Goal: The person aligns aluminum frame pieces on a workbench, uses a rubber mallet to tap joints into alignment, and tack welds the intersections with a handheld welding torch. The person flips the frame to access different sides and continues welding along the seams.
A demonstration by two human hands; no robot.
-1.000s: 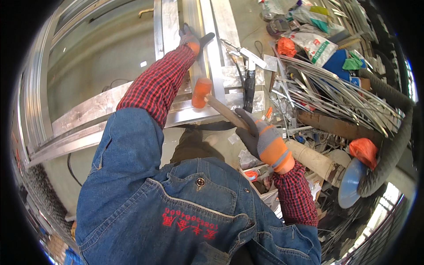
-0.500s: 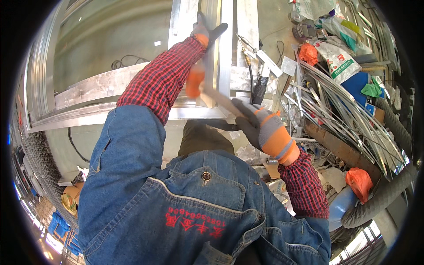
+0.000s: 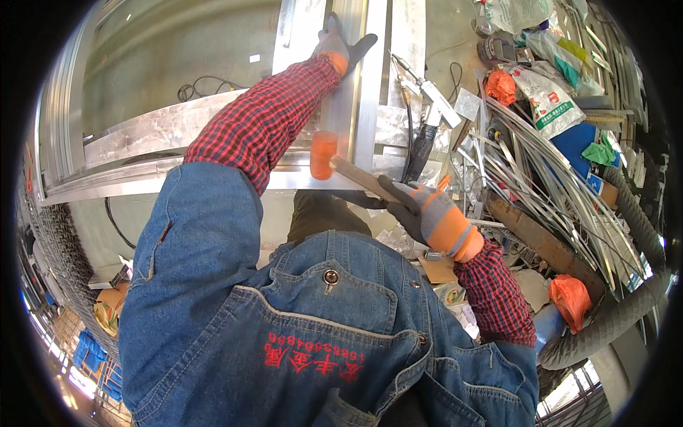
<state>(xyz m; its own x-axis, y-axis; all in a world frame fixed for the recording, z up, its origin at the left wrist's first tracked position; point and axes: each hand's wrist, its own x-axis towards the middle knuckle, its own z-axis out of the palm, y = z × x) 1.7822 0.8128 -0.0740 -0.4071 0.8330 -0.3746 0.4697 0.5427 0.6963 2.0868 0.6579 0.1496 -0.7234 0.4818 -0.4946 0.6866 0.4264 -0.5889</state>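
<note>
Two gloved hands are ours: the left hand [image 3: 341,53] lies on a long metal profile [image 3: 340,107], thumb spread wide, while the right hand [image 3: 435,220] grips an orange-headed mallet [image 3: 346,171]. We see the mallet over the near edge of the metal frame [image 3: 128,181], its wooden handle [image 3: 363,179] slanting forward and left from our grip, its head [image 3: 324,155] lengthwise across that line; contact we cannot tell. Greenish-grey surface [image 3: 171,57] shows within the frame; thin metal strips [image 3: 548,178] clutter the right.
</note>
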